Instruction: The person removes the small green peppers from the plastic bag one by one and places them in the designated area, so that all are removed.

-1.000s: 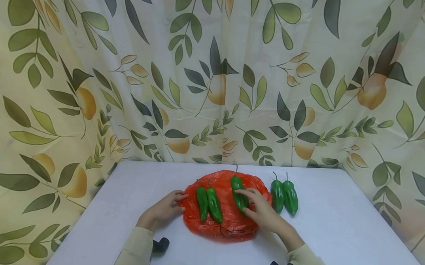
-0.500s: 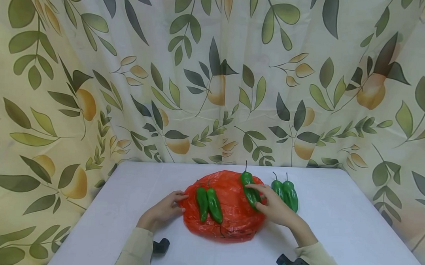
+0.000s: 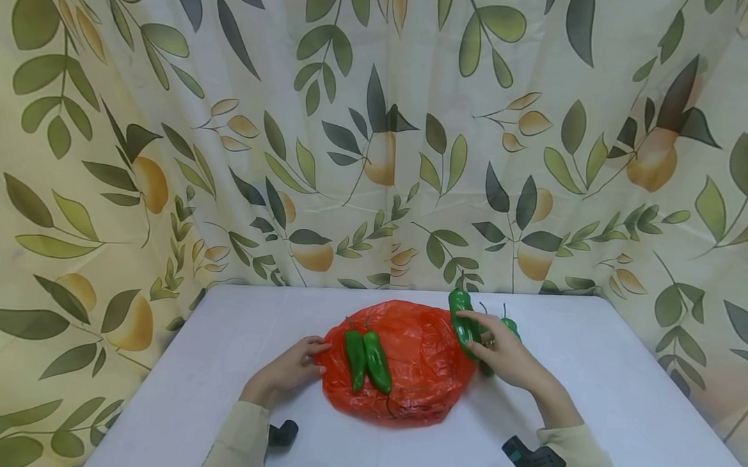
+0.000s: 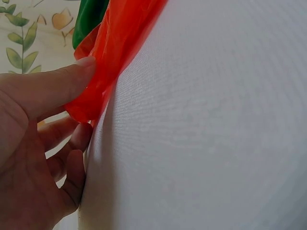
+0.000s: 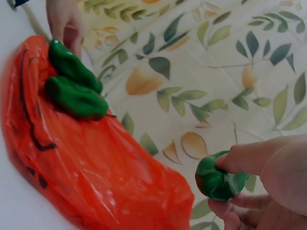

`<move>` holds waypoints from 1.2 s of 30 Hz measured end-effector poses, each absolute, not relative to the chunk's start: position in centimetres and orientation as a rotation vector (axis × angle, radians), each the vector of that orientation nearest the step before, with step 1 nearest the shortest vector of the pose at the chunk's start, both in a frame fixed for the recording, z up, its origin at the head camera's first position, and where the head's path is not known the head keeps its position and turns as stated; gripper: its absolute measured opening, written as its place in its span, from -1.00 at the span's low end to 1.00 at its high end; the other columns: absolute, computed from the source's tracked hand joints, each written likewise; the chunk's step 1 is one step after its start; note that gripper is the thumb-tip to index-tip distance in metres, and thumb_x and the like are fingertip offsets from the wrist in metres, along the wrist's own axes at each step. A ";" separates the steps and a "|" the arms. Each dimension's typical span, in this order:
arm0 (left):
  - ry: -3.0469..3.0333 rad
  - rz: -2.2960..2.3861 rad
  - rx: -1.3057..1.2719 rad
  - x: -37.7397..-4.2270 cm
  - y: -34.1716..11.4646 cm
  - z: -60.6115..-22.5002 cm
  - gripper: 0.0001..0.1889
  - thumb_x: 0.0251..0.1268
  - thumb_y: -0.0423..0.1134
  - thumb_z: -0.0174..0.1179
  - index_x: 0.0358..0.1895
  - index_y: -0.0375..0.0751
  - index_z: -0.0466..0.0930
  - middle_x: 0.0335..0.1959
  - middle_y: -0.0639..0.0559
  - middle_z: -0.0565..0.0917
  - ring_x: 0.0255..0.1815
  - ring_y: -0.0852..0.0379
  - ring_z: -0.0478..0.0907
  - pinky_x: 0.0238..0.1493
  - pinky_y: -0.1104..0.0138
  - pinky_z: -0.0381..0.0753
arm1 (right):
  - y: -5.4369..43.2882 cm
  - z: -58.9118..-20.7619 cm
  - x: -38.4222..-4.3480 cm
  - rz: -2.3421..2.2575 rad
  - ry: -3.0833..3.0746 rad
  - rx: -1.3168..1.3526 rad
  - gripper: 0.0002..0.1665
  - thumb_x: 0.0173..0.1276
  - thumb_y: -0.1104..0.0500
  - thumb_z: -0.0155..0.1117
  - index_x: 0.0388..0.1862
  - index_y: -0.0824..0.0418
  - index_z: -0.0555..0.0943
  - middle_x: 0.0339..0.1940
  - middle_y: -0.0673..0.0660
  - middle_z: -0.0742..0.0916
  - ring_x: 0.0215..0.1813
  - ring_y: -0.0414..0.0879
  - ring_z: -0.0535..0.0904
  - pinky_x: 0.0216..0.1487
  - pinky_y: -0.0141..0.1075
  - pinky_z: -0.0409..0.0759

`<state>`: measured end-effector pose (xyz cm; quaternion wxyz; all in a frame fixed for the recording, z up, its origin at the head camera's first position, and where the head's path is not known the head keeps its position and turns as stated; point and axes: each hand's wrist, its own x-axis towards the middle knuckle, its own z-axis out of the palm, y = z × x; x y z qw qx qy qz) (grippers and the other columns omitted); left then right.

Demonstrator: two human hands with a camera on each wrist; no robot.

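Observation:
A green chili pepper (image 3: 464,324) is pinched between the thumb and fingers of my right hand (image 3: 503,347), raised over the right edge of the red plastic bag (image 3: 415,354). The right wrist view shows this pepper (image 5: 218,177) end-on. My left hand (image 3: 293,364) stays at the bag's left edge; in the left wrist view its thumb and fingers grip the bag's edge (image 4: 93,98). Two more green chilies (image 3: 366,361) lie side by side on the bag's left half. Beyond the right hand another chili (image 3: 510,326) is partly hidden on the table.
The bag lies on a white table (image 3: 251,326). A curtain with leaf and fruit print (image 3: 377,157) hangs behind and at the sides. Small black devices (image 3: 284,434) sit at both wrists.
My right hand has lifted the chili and carried it rightward across the bag, toward the chilies on the table, which it now partly covers. The left hand has stayed in place.

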<state>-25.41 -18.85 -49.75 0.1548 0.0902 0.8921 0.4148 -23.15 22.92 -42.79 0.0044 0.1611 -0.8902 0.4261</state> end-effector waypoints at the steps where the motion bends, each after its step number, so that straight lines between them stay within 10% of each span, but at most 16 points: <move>1: 2.555 1.190 0.250 -25.4 -18.8 -49.8 -0.46 0.38 -0.18 0.27 0.42 0.04 0.48 0.56 -0.05 0.27 0.61 -0.26 0.13 0.46 -0.29 0.32 | 23.1 -42.7 -23.2 1.332 -2.788 0.498 -0.35 0.40 0.38 0.22 0.46 0.20 0.38 0.27 0.46 0.46 -0.08 0.06 0.54 -0.31 -0.21 0.76; 36: 2.559 1.191 0.230 -25.3 -18.7 -49.6 -0.46 0.36 -0.19 0.28 0.40 0.06 0.50 0.56 -0.08 0.27 0.60 -0.28 0.14 0.43 -0.30 0.34 | 30.5 -43.4 -24.2 1.092 -2.946 0.220 -0.32 0.48 0.30 0.13 0.54 0.24 0.25 0.42 0.62 0.29 0.14 0.51 0.56 -0.10 0.10 0.76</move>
